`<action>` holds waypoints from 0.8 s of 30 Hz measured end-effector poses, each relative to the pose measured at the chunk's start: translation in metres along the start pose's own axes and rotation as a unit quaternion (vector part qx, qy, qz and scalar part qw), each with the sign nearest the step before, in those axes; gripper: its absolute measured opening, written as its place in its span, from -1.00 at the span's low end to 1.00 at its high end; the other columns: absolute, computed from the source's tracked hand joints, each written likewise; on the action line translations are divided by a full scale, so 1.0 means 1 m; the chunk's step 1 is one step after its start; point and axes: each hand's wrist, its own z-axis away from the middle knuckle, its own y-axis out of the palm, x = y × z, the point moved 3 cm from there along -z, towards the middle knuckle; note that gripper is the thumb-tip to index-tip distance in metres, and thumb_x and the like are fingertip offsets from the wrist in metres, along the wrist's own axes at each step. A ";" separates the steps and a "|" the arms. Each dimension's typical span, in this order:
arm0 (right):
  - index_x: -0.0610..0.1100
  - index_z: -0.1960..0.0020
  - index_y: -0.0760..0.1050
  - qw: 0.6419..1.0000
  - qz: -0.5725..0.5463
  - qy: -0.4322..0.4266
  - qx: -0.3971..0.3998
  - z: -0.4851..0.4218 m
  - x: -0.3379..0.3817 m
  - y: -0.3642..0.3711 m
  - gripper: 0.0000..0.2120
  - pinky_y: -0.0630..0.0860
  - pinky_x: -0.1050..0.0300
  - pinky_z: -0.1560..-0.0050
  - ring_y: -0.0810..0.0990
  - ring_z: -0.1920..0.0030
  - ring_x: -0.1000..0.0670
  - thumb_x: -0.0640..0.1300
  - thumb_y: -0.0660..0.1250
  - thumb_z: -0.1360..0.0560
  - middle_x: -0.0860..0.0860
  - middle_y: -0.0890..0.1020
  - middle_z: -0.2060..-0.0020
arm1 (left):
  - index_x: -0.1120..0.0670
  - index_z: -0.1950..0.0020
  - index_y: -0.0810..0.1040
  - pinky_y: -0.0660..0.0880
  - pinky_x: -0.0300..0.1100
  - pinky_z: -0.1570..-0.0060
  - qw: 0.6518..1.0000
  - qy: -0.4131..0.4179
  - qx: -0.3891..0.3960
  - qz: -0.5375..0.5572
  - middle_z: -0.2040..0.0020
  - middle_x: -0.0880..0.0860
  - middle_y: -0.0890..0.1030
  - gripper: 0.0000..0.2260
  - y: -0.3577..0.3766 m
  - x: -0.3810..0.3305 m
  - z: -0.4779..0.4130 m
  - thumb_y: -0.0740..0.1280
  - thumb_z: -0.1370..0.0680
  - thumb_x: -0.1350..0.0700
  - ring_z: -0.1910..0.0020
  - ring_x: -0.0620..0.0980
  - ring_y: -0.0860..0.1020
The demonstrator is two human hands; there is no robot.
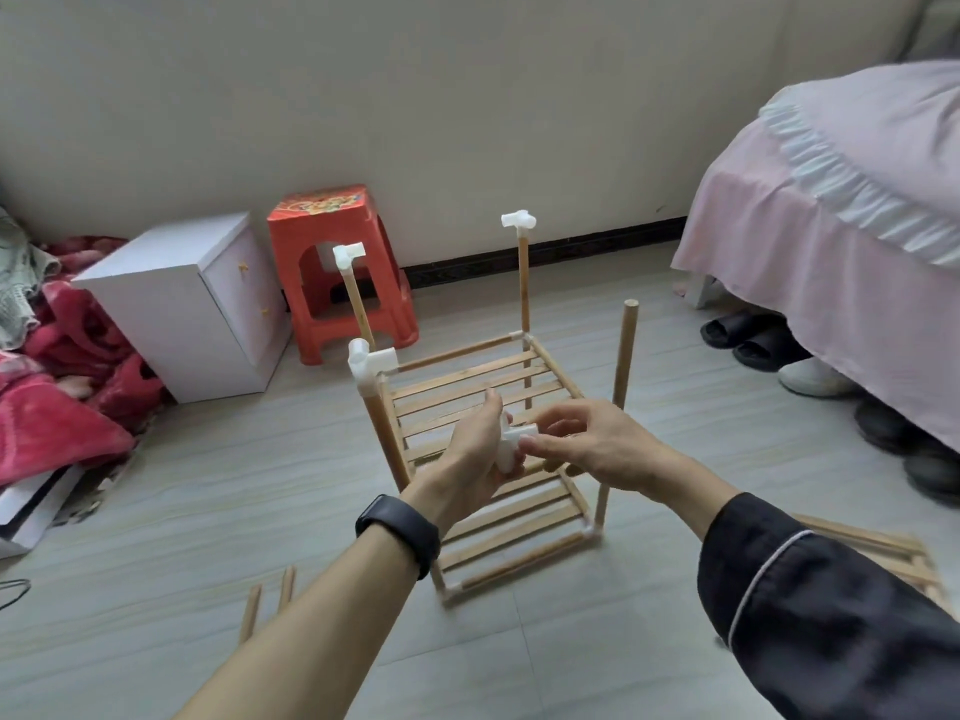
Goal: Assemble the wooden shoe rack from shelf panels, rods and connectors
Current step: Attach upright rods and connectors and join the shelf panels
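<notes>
Risk: the bare post (621, 356) right of centre has no cap, and pushing hard on it could tilt it or pop the floor joint. The white connector (511, 441) sits mid-frame, over the bottom shelf (519, 532). Left hand (475, 449) is palm-up and curled around it; right hand (587, 444) pinches its upper end with fingertips. Three other posts are capped. Spare rods (267, 600) lie lower left.

Both my hands raised, meeting at centre.
My left hand (480, 449) is cupped, palm turned right, fingers closed; my right hand (587, 446) pinches with thumb and fingertips (530, 445), forearms extended.
</notes>
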 end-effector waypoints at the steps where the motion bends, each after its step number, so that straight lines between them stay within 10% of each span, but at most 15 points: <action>1: -0.02 -0.13 0.64 1.000 -0.012 -0.001 -0.024 0.003 -0.002 -0.006 -0.78 0.64 0.21 0.12 0.72 0.09 0.01 0.05 0.45 -0.53 0.03 0.73 0.08 | 0.15 -0.16 0.46 0.49 -0.20 0.30 1.000 0.006 0.015 0.003 0.01 0.18 0.55 -0.59 0.007 0.000 -0.002 0.04 -0.72 -0.17 0.24 -0.02 0.50; 7: -0.05 -0.13 0.66 0.982 -0.128 0.049 -0.129 0.015 -0.018 -0.039 -0.76 0.58 0.29 0.22 0.72 0.17 0.07 0.08 0.41 -0.57 0.04 0.74 0.09 | 0.17 -0.24 0.60 0.51 -0.08 0.01 0.996 0.043 0.076 -0.013 -0.08 0.15 0.60 -0.69 0.024 -0.002 -0.017 0.30 -0.63 -0.01 -0.04 0.10 0.56; 18: 0.07 -0.11 0.63 0.939 -0.172 -0.001 -0.296 0.014 -0.020 -0.055 -0.85 0.67 0.12 0.03 0.71 0.05 0.09 0.04 0.43 -0.57 0.08 0.73 0.07 | 0.23 -0.30 0.56 0.62 -0.18 0.17 0.975 0.043 0.143 0.167 -0.07 0.19 0.68 -0.69 0.058 -0.021 -0.040 0.38 -0.56 0.26 0.08 0.06 0.71; 24: -0.01 -0.12 0.63 0.913 -0.233 -0.021 -0.335 0.023 -0.027 -0.077 -0.89 0.66 0.14 -0.01 0.73 0.00 -0.02 -0.11 0.37 -0.62 -0.05 0.73 0.02 | 0.09 -0.23 0.65 0.48 -0.16 0.14 0.982 0.078 0.166 -0.034 -0.07 0.07 0.67 -0.68 0.084 -0.028 -0.058 0.48 -0.49 0.07 0.03 -0.02 0.61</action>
